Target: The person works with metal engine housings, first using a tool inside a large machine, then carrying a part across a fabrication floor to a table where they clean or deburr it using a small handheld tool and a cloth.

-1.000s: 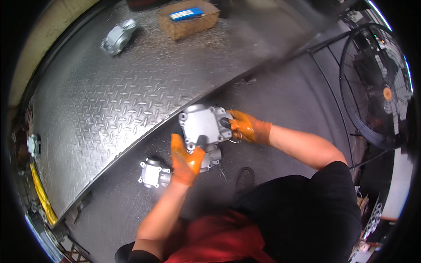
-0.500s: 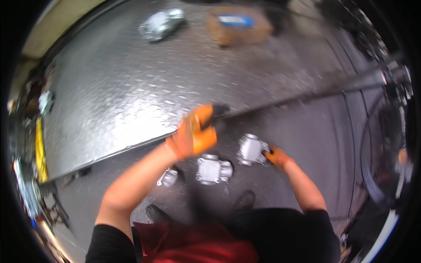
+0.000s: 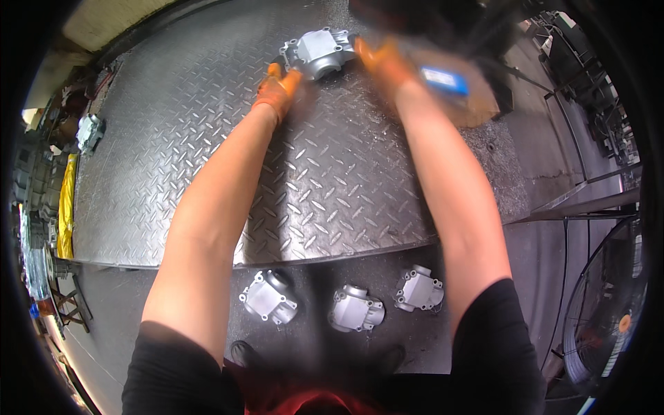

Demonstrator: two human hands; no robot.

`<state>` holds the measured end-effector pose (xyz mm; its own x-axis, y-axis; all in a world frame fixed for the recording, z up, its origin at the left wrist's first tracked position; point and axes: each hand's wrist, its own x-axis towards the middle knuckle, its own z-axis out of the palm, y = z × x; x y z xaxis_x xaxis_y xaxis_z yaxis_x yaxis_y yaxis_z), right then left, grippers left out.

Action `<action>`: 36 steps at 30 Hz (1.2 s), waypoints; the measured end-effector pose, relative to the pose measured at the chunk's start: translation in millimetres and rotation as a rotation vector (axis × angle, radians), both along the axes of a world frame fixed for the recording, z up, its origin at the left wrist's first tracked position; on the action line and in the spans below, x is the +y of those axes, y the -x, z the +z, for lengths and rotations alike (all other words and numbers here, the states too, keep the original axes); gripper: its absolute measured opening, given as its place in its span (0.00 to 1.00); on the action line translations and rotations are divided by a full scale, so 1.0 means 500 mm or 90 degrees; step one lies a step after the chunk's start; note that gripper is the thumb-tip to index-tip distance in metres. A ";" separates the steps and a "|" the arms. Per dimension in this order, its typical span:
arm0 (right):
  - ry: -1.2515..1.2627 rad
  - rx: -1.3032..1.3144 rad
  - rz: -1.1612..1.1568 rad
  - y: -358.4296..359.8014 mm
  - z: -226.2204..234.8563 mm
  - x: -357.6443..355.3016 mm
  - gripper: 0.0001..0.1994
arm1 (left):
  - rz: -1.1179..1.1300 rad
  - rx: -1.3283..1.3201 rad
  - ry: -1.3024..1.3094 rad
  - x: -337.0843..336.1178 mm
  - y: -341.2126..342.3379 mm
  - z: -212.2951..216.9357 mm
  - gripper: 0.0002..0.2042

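Note:
A silver cast-metal housing (image 3: 319, 47) with bolt lugs and a round collar is at the far part of the tread-plate table (image 3: 325, 187). My left hand (image 3: 278, 90), in an orange glove, grips its left end. At its right end is my right hand (image 3: 384, 63), also gloved and smeared by motion, its fingertips against the metal. Both arms stretch far forward over the table. Below the near edge, on the dark floor by my shoes, lie three similar housings: a left one (image 3: 266, 297), a middle one (image 3: 356, 309) and a right one (image 3: 419, 288).
A brown cardboard box (image 3: 477, 97) with a blue-and-white item (image 3: 443, 79) on it stands right of my right hand. Another housing (image 3: 90, 133) sits at the table's left edge, above a yellow wrapped strip (image 3: 66, 207). A round fan (image 3: 602, 318) stands at the lower right.
Both hands have moved from the near edge and floor to the housing at the far part of the table and taken hold of it. My right hand has left the right floor housing.

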<state>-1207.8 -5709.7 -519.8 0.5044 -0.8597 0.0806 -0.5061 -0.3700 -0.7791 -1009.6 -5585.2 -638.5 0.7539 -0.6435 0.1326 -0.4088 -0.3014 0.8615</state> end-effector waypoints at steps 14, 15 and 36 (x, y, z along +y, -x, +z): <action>-0.181 -0.290 -0.261 0.051 -0.102 0.121 0.27 | -0.270 0.349 0.180 0.100 0.112 0.014 0.30; -0.124 -0.256 -0.302 0.101 -0.063 0.194 0.29 | -0.306 0.372 0.151 0.158 0.153 0.033 0.27; -0.079 0.100 -0.241 0.921 -0.167 0.594 0.21 | -0.162 0.490 0.161 0.288 0.143 -0.139 0.16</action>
<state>-1668.5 -5412.8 -603.4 0.1495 -0.9849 -0.0872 -0.7041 -0.0441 -0.7087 -1081.2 -5441.2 -707.8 0.5291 -0.8260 -0.1943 0.2892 -0.0397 0.9565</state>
